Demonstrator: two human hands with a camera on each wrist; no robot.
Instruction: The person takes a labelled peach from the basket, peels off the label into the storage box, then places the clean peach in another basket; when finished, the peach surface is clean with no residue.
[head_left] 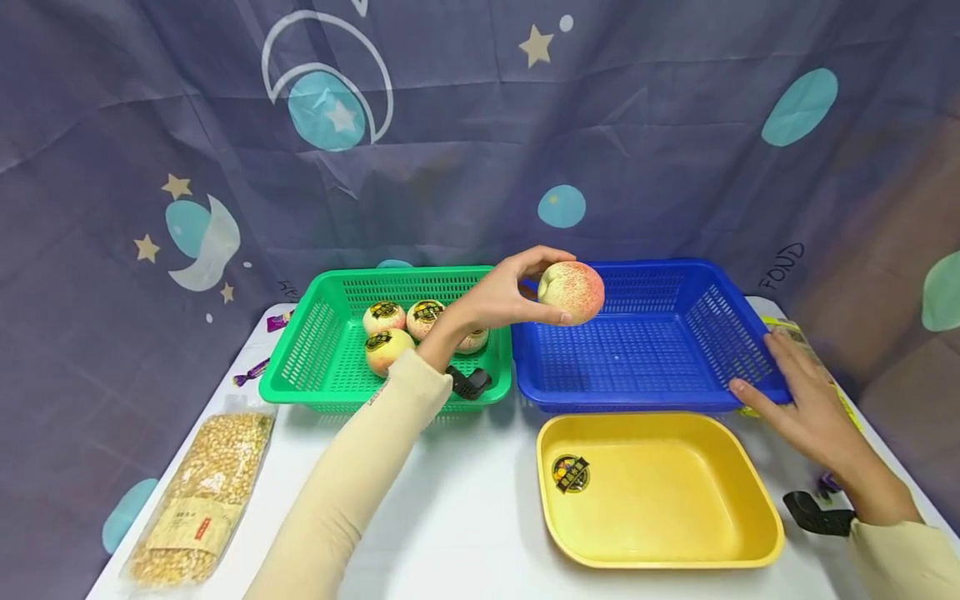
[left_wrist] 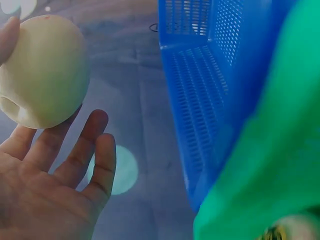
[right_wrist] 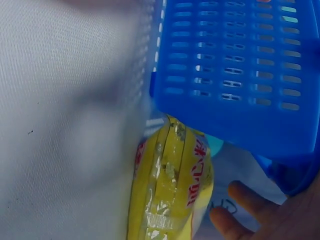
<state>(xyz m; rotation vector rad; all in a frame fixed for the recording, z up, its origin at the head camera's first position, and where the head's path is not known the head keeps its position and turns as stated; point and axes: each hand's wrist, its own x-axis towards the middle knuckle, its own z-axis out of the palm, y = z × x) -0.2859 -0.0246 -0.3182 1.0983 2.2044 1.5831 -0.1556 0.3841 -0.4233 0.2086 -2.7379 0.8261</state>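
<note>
A peach [head_left: 573,292], pale yellow with red speckles, is gripped between the thumb and fingers of my left hand [head_left: 517,287]. In the head view it overlaps the left part of the blue basket [head_left: 615,350]. The left wrist view shows the same peach [left_wrist: 47,72] from its pale side. My right hand [head_left: 813,408] rests at the right rim of the blue basket, fingers stretched along it. Under my left forearm, several stickered peaches [head_left: 389,352] lie in the green basket [head_left: 322,393], partly hidden by the arm.
In front of the blue basket stands a yellow tray [head_left: 667,492] with a round black sticker [head_left: 572,473] inside. A bag of corn kernels [head_left: 206,492] lies at the left. Beside the blue basket's right wall is a yellow packet [right_wrist: 172,185]. A patterned curtain [head_left: 465,150] hangs behind.
</note>
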